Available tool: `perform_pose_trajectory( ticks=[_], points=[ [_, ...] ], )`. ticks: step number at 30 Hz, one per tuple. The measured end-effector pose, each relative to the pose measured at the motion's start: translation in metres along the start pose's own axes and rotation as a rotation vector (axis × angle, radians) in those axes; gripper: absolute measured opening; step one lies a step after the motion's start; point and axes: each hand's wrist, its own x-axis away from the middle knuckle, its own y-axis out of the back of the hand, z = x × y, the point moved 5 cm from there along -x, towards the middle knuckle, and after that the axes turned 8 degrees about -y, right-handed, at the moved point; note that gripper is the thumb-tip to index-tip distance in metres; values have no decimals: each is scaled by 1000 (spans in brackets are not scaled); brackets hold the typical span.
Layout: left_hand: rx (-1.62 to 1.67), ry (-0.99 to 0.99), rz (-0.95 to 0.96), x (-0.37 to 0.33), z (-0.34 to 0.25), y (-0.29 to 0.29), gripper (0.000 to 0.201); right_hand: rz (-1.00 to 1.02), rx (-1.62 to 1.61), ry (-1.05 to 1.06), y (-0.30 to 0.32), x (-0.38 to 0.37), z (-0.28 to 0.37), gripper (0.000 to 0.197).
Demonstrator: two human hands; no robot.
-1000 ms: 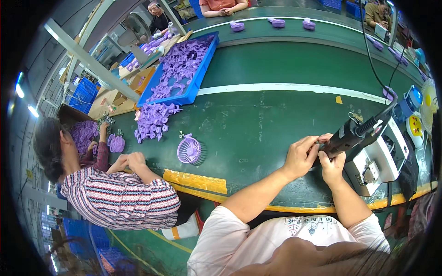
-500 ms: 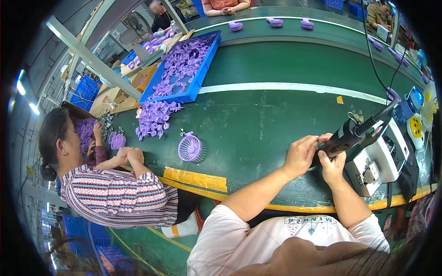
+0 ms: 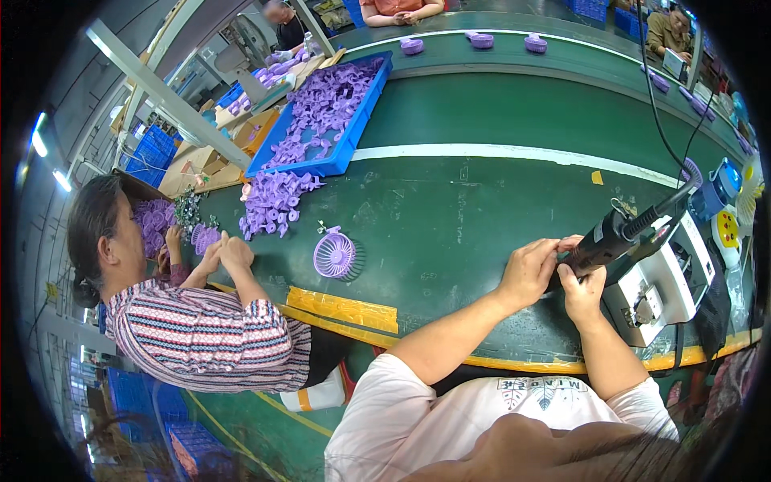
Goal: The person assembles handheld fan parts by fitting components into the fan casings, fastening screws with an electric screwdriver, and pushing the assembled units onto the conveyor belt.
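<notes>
At the right of the green work surface, my left hand (image 3: 528, 275) and my right hand (image 3: 581, 291) are closed around the lower end of a dark, corded electric screwdriver (image 3: 601, 241). Its body tilts up to the right and covers part of my fingers. Whatever lies between the fingertips is hidden behind the tool and the hands. Just beyond my right hand stands a white and grey bench device (image 3: 654, 297) with a metal fitting on its near side. A round purple fan grille (image 3: 334, 255) with small wires lies apart from my hands, toward the left.
Purple parts are piled (image 3: 275, 201) beside a blue tray (image 3: 344, 149) full of them. At the left, a co-worker in a striped top (image 3: 213, 337) works with both hands raised. Purple pieces (image 3: 480, 40) sit along the far belt. A blue-topped bottle (image 3: 715, 189) stands far right.
My hands stay at the screwdriver with hardly any shift. The co-worker's hands on the left have risen slightly, and the view has shifted a little.
</notes>
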Motion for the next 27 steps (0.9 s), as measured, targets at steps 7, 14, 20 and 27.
perform_pose_trajectory(
  ticks=[7, 14, 20, 27],
  points=[
    [-25, -7, 17, 1, 4, 0, 15, -7, 2, 10, 1, -1, 0, 27],
    [-11, 2, 3, -2, 3, 0, 14, 5, -23, -2, 1, 0, -1, 25],
    [-76, -11, 35, -1, 1, 5, 17, 17, -9, 28, 2, 0, -5, 26],
    [-56, -20, 0, 1, 3, 6, 13, 6, -34, 13, -3, -1, -7, 26]
  ],
)
